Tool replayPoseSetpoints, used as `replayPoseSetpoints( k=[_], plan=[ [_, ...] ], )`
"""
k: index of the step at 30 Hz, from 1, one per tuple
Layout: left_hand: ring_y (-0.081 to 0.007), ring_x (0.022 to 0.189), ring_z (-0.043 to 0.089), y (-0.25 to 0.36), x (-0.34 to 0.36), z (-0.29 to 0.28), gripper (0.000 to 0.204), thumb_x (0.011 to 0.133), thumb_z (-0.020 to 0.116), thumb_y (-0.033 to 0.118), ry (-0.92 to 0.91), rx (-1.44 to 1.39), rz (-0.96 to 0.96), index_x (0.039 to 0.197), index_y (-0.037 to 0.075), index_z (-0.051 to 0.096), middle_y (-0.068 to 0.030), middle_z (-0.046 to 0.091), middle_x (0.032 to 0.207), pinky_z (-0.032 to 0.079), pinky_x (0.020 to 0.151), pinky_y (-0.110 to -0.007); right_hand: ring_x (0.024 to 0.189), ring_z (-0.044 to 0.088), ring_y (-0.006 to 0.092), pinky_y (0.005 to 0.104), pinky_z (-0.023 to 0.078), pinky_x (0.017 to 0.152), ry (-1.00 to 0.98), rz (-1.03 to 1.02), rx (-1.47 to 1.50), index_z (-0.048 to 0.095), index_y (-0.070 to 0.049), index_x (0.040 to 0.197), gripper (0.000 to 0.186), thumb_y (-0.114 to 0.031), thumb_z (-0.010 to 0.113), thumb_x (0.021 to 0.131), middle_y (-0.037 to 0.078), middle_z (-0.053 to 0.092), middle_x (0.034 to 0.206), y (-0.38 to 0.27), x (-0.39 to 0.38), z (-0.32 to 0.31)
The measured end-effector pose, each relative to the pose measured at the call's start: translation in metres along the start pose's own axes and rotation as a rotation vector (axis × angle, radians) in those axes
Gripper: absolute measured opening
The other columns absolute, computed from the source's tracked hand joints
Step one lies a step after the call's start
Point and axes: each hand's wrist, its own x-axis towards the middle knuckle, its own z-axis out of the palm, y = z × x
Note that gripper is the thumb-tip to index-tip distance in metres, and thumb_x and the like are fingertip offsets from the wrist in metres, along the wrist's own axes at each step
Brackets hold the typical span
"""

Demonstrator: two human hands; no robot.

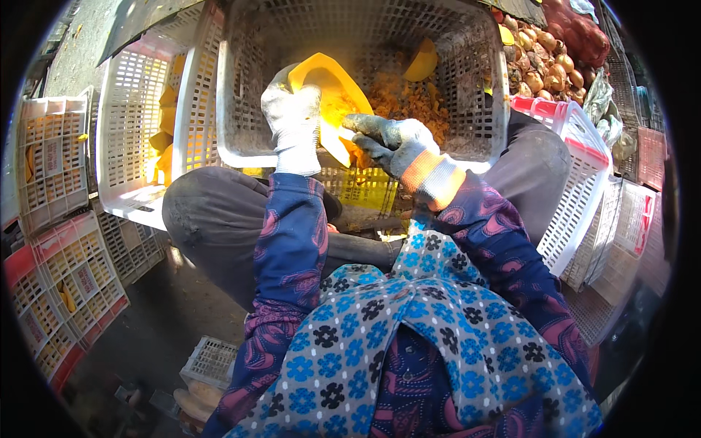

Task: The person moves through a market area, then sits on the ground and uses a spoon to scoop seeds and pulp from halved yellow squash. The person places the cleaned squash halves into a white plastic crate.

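Note:
My left hand (292,117), in a grey-and-white glove, grips a large hollowed piece of pumpkin (328,73) and holds it tilted over the near rim of a worn white plastic crate (504,109). My right hand (398,142), in a grey glove with an orange-and-white cuff, is closed at the pumpkin's lower right edge. A small pale thing shows at its fingertips, mostly hidden, so its kind is unclear. Inside the crate lie loose orange pumpkin pulp (416,102) and another cut pumpkin piece (422,61).
To the left, a white crate (120,117) holds more pumpkin pieces (166,120). Onions (548,62) are heaped at the far right beside a red mesh sack (580,33). A red-rimmed white crate (584,182) stands by my right knee; stacked crates (73,270) stand at lower left.

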Motion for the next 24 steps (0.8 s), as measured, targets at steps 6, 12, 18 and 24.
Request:
replayPoseSetpoints(
  k=[6, 12, 18, 24],
  plan=[
    [-0.0241, 0.081, 0.066, 0.002, -0.007, 0.01, 0.029, 0.074, 0.058, 0.003, 0.017, 0.082, -0.087, 0.1, -0.003, 0.067, -0.0147, 0.069, 0.093, 0.052, 0.076, -0.032, 0.087, 0.065, 0.0332, 0.0389, 0.052, 0.076, 0.021, 0.045, -0.132, 0.062, -0.021, 0.121, 0.032, -0.038, 0.051, 0.095, 0.013, 0.068, 0.098, 0.008, 0.005, -0.001],
    [-0.0245, 0.086, 0.067, -0.002, 0.0, 0.009, 0.029, 0.074, 0.058, -0.001, 0.043, 0.023, -0.072, 0.102, -0.003, 0.067, -0.0163, 0.07, 0.095, 0.052, 0.08, -0.032, 0.09, 0.066, 0.0312, 0.0363, 0.052, 0.079, -0.081, 0.142, -0.107, 0.063, -0.019, 0.119, 0.029, -0.032, 0.055, 0.094, 0.011, 0.068, 0.102, 0.006, -0.006, -0.012],
    [-0.0238, 0.086, 0.067, -0.007, -0.006, 0.012, 0.03, 0.074, 0.058, -0.001, 0.037, 0.078, -0.006, 0.103, -0.003, 0.067, -0.0156, 0.069, 0.096, 0.052, 0.08, -0.031, 0.088, 0.065, 0.0309, 0.036, 0.052, 0.077, 0.104, -0.003, -0.022, 0.062, -0.021, 0.119, 0.028, -0.032, 0.054, 0.094, 0.011, 0.068, 0.101, 0.015, 0.025, 0.0],
    [-0.024, 0.085, 0.067, -0.009, -0.002, 0.006, 0.029, 0.076, 0.061, 0.0, 0.089, 0.053, -0.028, 0.104, -0.003, 0.066, -0.0154, 0.069, 0.097, 0.053, 0.079, -0.031, 0.085, 0.067, 0.0287, 0.0378, 0.052, 0.078, -0.012, 0.15, -0.25, 0.063, -0.022, 0.117, 0.032, -0.04, 0.054, 0.092, 0.01, 0.069, 0.094, 0.029, -0.014, 0.004]
  ],
)
